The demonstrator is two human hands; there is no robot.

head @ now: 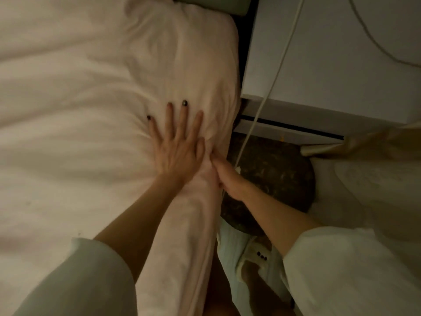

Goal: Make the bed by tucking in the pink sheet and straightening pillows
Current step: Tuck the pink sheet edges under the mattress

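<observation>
We are looking straight down at the bed, where the pink sheet [91,110] is covering the mattress from the centre out to 9 o'clock and wrinkling toward the edge at 3 o'clock. Our left hand [176,153] is lying flat on the sheet near the middle of the view, fingers straight and spread, the grip wide and pressing the fabric down without holding it. Our right hand [227,179] is sitting just beside it toward 4 o'clock, at the mattress edge, its fingers reaching into the folded fabric there; they are hidden by the sheet, so we cannot tell whether its grip is pinching the cloth. At 12 o'clock a pale green pillow [211,4] is peeking past the top of the sheet. A white nightstand [330,65] is filling the 1 to 2 o'clock area, with a white cable [271,87] trailing over its edge down toward a dark round rug [273,174] on the floor.
</observation>
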